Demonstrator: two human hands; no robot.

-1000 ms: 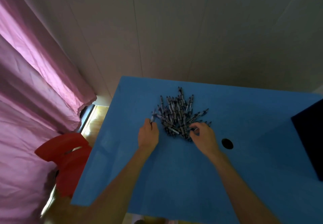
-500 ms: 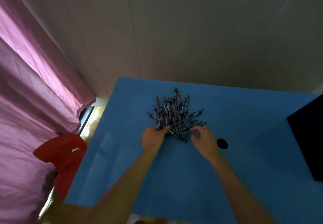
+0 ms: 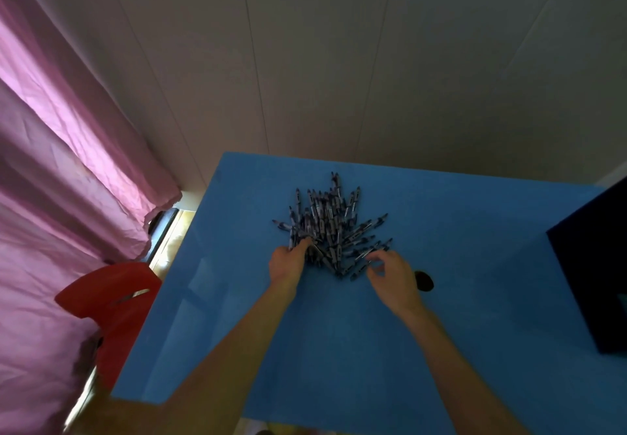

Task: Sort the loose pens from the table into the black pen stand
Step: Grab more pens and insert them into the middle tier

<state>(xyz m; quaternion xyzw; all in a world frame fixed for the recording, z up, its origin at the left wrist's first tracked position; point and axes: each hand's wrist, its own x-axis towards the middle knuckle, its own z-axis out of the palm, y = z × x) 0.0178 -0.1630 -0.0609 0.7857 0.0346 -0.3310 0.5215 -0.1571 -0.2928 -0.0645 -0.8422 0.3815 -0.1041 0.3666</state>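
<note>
The loose pile of dark-barrelled pens [image 3: 330, 227] is lying fanned out on the flat blue table top [image 3: 339, 349], a little left of the table's middle and toward its far edge, with the pen tips spreading away toward the wall and the near ends bunching together between the two hands.

The left hand [image 3: 288, 261] is reaching in from the near left, its forearm running diagonally across the table, wrist straight and the back of the hand facing up. Its fingers are curling into the near left edge of the pile and seem to be closing around a few pens there; how many they are gripping cannot be told.

The right hand [image 3: 390, 275] is coming in from the near right, its forearm also slanting across the blue surface. It is hovering at the near right edge of the pile with thumb and fingers loosely bent and spread apart, fingertips just beside the outermost pens; whether they are touching a pen cannot be told.

A small dark round hole [image 3: 424, 281] is showing in the table just right of the right hand. A large dark boxy object [image 3: 597, 265] is standing at the far right edge of the view. A red plastic chair [image 3: 112, 302] is sitting left of the table, beside a pink curtain [image 3: 61, 163].
</note>
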